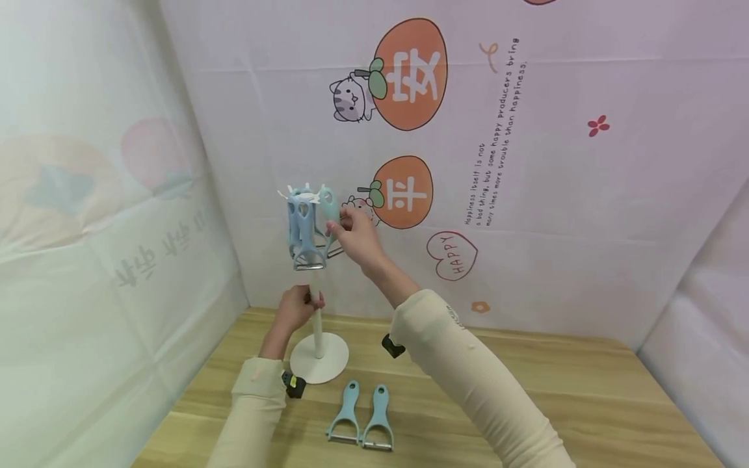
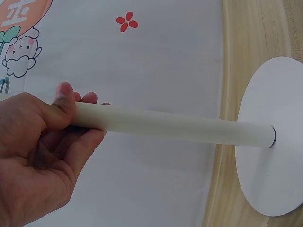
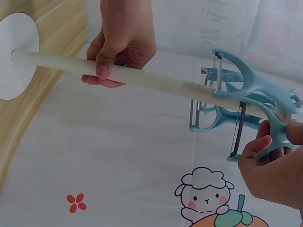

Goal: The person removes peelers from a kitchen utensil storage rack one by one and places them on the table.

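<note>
A white stand with a round base rises from the wooden table, with hooks at its top. My left hand grips its pole with thumb and fingers. Several blue peelers hang from the hooks, blades down. At the right side of the rack, my right hand pinches a light green peeler by its handle, whose holed end is right at a hook. In the right wrist view, the blade of this peeler points toward the base.
Two blue peelers lie side by side on the wooden table, in front of the stand. A printed white cloth hangs behind the table, and pale cloth covers the left side.
</note>
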`<state>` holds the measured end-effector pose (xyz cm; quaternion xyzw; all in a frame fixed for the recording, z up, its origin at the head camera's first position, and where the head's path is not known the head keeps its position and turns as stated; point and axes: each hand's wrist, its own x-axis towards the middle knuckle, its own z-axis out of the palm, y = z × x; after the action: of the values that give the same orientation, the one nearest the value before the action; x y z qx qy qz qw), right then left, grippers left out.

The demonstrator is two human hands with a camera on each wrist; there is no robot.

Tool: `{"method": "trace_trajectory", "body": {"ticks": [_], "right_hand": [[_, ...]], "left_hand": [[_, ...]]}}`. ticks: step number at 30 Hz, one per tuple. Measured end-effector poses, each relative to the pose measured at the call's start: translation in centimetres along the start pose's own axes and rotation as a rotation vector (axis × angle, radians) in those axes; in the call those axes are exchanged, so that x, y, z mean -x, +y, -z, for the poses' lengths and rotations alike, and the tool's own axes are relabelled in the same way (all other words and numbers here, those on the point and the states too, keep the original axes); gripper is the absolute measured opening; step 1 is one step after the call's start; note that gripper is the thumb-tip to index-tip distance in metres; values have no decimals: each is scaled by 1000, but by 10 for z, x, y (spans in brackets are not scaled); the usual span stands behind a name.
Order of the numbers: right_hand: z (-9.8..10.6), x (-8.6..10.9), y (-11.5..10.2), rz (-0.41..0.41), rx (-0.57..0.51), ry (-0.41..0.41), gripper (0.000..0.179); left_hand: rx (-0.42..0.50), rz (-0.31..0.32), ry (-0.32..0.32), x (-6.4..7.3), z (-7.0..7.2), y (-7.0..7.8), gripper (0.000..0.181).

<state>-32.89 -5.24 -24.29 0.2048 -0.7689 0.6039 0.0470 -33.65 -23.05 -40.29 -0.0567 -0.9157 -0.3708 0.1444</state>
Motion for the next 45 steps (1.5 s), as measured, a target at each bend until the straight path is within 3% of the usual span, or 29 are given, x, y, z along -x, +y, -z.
{"method": "trace_trajectory", "body": {"ticks": [7,20,35,45], "right_hand": [[3,7,1,-4,-26,-10,18],[10,31,27,-25,-56,-47,16],[20,67,71,-111,-74,-45,16],[31,89,98,-120,-19,-43,15]], "left_hand": [[12,7,0,-1,2,-2,5],[11,9,-11,-1,6,-1,5],[15,70,-29,1,-1,-4,5],[23,44,-35,0,0,2,6]]}}
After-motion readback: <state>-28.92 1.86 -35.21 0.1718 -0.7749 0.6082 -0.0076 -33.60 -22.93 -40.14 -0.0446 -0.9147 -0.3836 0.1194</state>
